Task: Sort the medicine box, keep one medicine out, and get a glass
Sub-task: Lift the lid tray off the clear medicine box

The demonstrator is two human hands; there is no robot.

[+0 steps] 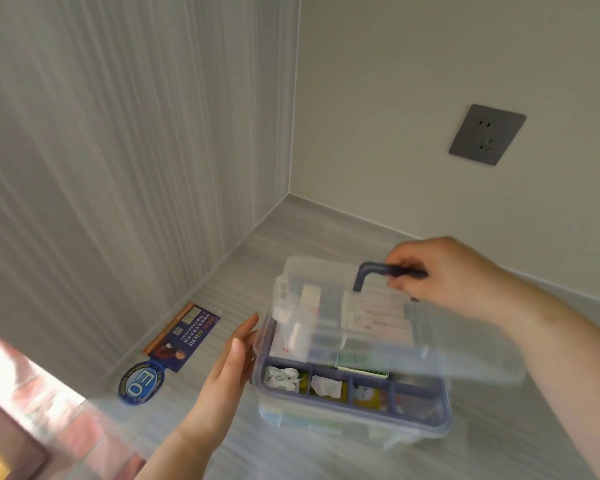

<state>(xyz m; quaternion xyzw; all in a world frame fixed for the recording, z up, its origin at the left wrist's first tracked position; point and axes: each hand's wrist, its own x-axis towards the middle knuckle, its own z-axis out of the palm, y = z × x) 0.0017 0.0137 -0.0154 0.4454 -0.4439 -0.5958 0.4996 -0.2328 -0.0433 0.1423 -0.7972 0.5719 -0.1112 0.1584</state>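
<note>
Clear medicine box [354, 393] with blue rim sits lower centre of frame on grey shelf [291, 230]. Right hand [440, 271] closed around blue handle [371, 271] of motion-blurred transparent lid [378, 323]. Left hand [232, 355] flat, fingers extended, against box's left wall, holding nothing. Stickers [174, 344] at lower left.

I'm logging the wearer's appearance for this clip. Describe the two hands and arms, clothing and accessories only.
Both are bare. The left hand and the right hand wear no gloves, and no rings, watch or bracelet show. Both forearms are uncovered to the frame's edge, with no sleeve in view. No markings or bandages show.
</note>
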